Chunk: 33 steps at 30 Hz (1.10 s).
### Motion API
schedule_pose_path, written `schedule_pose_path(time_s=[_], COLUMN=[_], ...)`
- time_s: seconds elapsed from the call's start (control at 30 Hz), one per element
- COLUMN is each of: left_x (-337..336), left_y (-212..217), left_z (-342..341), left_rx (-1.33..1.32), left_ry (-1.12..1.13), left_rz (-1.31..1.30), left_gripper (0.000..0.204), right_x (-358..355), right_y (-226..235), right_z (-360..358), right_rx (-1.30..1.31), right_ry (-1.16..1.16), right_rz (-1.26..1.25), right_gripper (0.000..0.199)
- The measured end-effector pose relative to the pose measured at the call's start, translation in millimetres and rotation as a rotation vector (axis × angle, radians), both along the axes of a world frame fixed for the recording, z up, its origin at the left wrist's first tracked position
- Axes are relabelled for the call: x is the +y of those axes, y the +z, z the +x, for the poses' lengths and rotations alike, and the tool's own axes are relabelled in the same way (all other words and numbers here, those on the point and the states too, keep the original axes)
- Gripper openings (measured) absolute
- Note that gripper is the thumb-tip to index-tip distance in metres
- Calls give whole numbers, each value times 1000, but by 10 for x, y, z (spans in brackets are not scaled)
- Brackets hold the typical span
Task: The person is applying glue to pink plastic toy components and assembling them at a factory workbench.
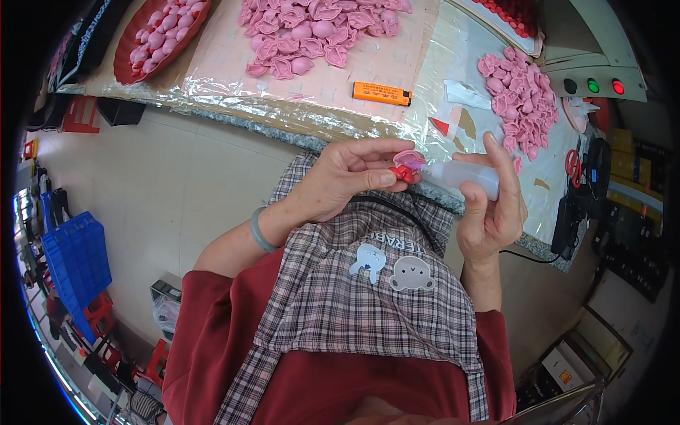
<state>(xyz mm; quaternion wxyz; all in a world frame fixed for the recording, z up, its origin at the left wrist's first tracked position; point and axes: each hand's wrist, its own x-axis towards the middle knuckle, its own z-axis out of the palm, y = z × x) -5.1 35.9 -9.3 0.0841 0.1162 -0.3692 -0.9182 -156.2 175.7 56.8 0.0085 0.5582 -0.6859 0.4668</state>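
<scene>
My left hand (347,177) pinches a small red piece (404,173) together with a pink cupped piece (409,157) between thumb and fingers. In my right hand (492,205) is a translucent squeeze bottle (464,176), lying on its side with its thin purple-pink nozzle (418,166) pointing left into the pink piece. The nozzle's tip is partly hidden there. Both hands are held just over the near edge of the table (312,117). Beyond them on the table lies an orange box cutter (382,93).
Pink moulded pieces form one heap (312,35) at the back and another (520,99) at the right. A red tray (127,49) holds pink-and-red pieces at the far left. Red-handled scissors (573,168) lie at the right edge, below a machine with coloured buttons (593,86).
</scene>
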Motion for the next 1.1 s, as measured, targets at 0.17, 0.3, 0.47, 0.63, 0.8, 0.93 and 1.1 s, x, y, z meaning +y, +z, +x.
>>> schedule_pose_path(time_s=[0.17,0.3,0.47,0.63,0.8,0.93,1.1], left_x=[4,15,7,11,13,15,13], left_y=[-11,-32,-31,-29,-31,-37,-43], left_z=[-3,3,2,4,7,5,1], left_rx=[-4,-16,-5,1,-4,-16,-18], left_ry=[-9,-9,-17,-14,-16,-23,-26], left_rz=[3,-16,-33,-32,-26,-28,-22], left_gripper=[43,43,44,43,43,44,44], right_x=[10,7,43,35,29,26,19], right_y=[6,-26,-2,-17,-39,-34,-22], right_z=[10,10,-1,-3,-24,-10,-11], right_rx=[-3,32,-77,-69,-34,-26,-15], right_ry=[-5,-5,-18,-42,-29,-27,-17], right_rz=[36,10,22,10,14,21,28], right_gripper=[48,47,47,48,47,46,45])
